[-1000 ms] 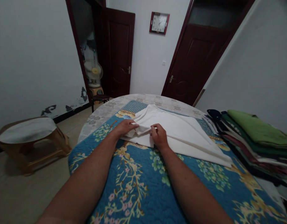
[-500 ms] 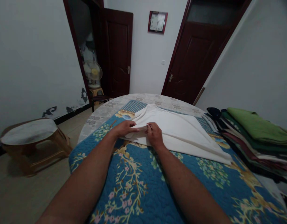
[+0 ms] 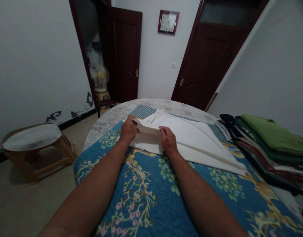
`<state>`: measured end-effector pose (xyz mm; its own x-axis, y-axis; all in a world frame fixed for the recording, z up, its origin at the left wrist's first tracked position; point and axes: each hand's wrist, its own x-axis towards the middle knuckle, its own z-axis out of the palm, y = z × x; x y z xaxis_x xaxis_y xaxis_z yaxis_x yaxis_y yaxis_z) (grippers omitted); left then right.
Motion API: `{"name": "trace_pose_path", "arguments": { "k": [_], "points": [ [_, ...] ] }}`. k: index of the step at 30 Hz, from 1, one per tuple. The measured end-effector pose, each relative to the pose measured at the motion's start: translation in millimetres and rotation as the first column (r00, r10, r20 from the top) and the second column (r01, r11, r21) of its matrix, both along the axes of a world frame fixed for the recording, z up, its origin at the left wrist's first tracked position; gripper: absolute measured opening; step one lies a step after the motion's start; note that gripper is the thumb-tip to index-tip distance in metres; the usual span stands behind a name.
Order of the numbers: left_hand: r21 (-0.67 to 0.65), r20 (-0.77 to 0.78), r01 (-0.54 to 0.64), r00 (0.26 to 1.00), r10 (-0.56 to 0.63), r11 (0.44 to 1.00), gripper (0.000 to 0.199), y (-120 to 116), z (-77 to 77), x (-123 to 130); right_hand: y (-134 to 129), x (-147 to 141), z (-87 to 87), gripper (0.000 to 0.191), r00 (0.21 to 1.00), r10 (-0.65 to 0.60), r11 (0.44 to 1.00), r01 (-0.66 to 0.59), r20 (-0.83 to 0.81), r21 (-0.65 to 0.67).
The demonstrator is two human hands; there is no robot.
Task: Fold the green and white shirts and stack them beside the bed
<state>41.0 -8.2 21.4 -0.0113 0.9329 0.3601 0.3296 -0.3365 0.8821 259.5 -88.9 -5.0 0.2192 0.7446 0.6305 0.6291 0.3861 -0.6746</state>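
A white shirt is spread across a blue floral quilted cloth on the table. At its left end, my left hand is closed on the fabric edge. My right hand pinches the same edge farther right, thumb on top. Between the hands this edge is lifted and stretched, with a shaded panel of fabric hanging below it. The rest of the shirt lies flat to the right, with a few long creases. Some fingertips are hidden behind the cloth.
A stack of folded clothes, green on top, sits at the table's right side. The round table has a patterned pale cover. On the floor at left stands a stool. Beyond are a fan and a wall clock.
My hands have moved apart, the left one up and leftward, the right one slightly right. The shirt edge between them is now raised and pulled wider.
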Motion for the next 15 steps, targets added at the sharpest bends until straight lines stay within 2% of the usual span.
{"name": "trace_pose_path", "arguments": {
  "k": [2,4,8,11,13,15],
  "points": [
    [-0.157,0.215,0.111,0.974,-0.075,0.981,0.036,4,-7.6,7,0,2,-3.5,0.03,1.0,-0.003,0.998,0.002,-0.009,-0.063],
    [-0.217,0.329,0.195,0.937,-0.116,0.957,0.034,10,-15.7,11,0,4,-6.7,0.03,1.0,-0.013,0.994,0.01,-0.026,-0.107],
    [-0.292,0.407,0.251,0.906,-0.118,0.923,0.033,17,-22.5,10,2,7,-8.8,0.031,0.998,-0.046,0.989,0.04,-0.041,-0.143],
    [-0.273,0.505,0.373,0.84,-0.198,0.887,0.033,17,-20.5,8,2,12,-8.5,0.031,0.999,-0.046,0.989,0.042,-0.025,-0.142],
    [-0.268,0.529,0.412,0.818,-0.224,0.871,0.029,16,-19.3,8,1,17,-7.9,0.03,0.999,-0.021,0.989,0.026,0.038,-0.147],
    [-0.297,0.519,0.39,0.832,-0.196,0.872,0.023,16,-19.4,9,-2,24,-7.2,0.028,0.989,0.027,0.985,-0.001,0.148,-0.172]
  ]
}}
